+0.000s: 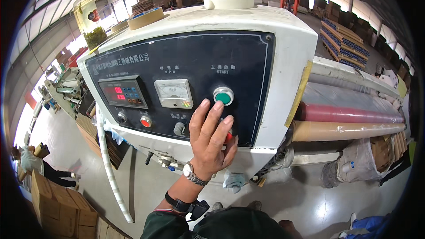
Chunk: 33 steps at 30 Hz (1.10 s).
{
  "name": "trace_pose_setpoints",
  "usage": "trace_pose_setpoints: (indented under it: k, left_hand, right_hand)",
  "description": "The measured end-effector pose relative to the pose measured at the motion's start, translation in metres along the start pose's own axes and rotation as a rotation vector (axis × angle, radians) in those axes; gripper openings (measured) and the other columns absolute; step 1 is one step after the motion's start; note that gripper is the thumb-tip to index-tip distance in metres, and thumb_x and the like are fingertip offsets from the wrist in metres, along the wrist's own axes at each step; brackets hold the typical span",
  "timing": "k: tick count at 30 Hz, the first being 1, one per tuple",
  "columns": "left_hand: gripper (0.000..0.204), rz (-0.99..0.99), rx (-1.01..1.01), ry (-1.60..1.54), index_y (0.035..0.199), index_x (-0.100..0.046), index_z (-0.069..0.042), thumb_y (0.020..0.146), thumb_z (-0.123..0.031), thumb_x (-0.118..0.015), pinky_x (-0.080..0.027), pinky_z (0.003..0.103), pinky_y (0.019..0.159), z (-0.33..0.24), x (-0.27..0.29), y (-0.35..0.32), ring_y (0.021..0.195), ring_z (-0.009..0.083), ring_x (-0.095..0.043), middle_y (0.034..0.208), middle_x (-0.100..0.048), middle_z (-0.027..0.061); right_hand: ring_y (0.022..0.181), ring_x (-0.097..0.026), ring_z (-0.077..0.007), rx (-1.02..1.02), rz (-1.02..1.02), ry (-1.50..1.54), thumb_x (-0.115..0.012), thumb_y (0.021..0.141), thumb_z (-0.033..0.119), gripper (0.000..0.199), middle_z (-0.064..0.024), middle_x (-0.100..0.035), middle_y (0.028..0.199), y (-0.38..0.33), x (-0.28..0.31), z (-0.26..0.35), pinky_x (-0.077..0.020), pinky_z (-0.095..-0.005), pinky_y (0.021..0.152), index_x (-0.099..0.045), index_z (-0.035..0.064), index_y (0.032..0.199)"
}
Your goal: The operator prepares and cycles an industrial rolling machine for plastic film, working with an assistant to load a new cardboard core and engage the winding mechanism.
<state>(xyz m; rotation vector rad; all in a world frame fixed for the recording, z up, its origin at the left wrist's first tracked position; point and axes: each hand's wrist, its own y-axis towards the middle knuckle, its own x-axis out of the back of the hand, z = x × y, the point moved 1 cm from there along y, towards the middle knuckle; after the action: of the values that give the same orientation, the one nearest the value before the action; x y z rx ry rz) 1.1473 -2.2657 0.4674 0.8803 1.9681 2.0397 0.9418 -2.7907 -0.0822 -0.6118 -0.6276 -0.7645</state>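
My left hand (210, 139) reaches up to the dark control panel (199, 57) of a white machine, its fingers stretched out and holding nothing. One fingertip lies at the lower edge of the green push button (223, 98), seemingly touching it. Behind the fingers a red button (228, 138) is partly hidden. To the left of the hand are a grey knob (179, 129), a square dial meter (172, 93), a lit red button (145, 121) and a digital counter (123, 92). What looks like my right hand (290, 227) shows at the lower edge, its fingers not visible.
Tape rolls (229, 1) and a jar (90, 22) stand on the machine's top. Large film rolls (349, 113) extend to the right. A pale hose (110, 168) hangs at the left, near cardboard boxes (62, 206). Another person (40, 166) is at the far left.
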Motion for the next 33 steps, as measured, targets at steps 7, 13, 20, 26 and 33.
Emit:
trace_pose_setpoints:
  k: [7, 13, 20, 26, 33]
  left_hand:
    - [0.063, -0.057, -0.048, 0.032, 0.134, -0.046, -0.011, 0.074, -0.013, -0.067, -0.034, 0.057, 0.105, 0.020, -0.002, -0.004, 0.129, 0.0480, -0.040, 0.141, -0.043, 0.0235]
    - [0.059, -0.087, 0.016, -0.112, 0.132, -0.044, -0.007, 0.080, -0.021, -0.066, -0.032, 0.054, 0.107, 0.014, 0.033, -0.008, 0.130, 0.0474, -0.039, 0.142, -0.037, 0.0289]
    - [0.054, -0.195, 0.441, 0.301, 0.133, -0.043, 0.002, 0.089, -0.024, -0.059, -0.030, 0.049, 0.109, 0.058, 0.083, -0.083, 0.132, 0.0406, -0.037, 0.141, -0.039, 0.0254]
    - [0.048, -0.145, 0.235, 0.097, 0.134, -0.041, 0.002, 0.094, -0.024, -0.050, -0.030, 0.051, 0.110, 0.028, 0.049, -0.054, 0.133, 0.0392, -0.038, 0.141, -0.039, 0.0241]
    - [0.053, -0.256, 0.320, 0.173, 0.137, -0.034, 0.007, 0.098, -0.026, -0.047, -0.030, 0.049, 0.111, 0.023, 0.009, -0.044, 0.132, 0.0390, -0.039, 0.141, -0.040, 0.0250]
  right_hand:
    - [0.082, -0.064, -0.0321, 0.029, 0.082, -0.143, -0.060, 0.075, 0.039, 0.029, -0.0100, -0.064, 0.081, 0.020, 0.012, -0.003, -0.0523, -0.0432, 0.070, -0.065, 0.0107, 0.082]
    - [0.094, -0.065, -0.0311, -0.291, 0.157, -0.157, -0.054, 0.087, 0.035, 0.031, -0.0139, -0.065, 0.102, 0.028, -0.012, -0.041, -0.0541, -0.0416, 0.080, -0.063, 0.0080, 0.101]
    - [0.080, -0.066, -0.0232, -0.775, -0.174, 0.631, -0.047, 0.095, 0.018, 0.028, -0.0129, -0.066, 0.093, 0.030, 0.056, 0.056, -0.0539, -0.0360, 0.069, -0.062, -0.0034, 0.107]
    - [0.084, -0.060, -0.0204, -0.233, -1.044, 0.329, -0.060, 0.089, 0.019, 0.021, -0.0127, -0.063, 0.093, 0.095, 0.291, 0.228, -0.0484, -0.0335, 0.076, -0.061, 0.0018, 0.101]
    - [0.123, -0.046, -0.0394, 0.340, -0.934, -0.471, -0.071, 0.079, 0.019, 0.059, -0.0212, -0.049, 0.132, 0.188, 0.492, 0.299, -0.0374, -0.0472, 0.102, -0.047, 0.0012, 0.130]
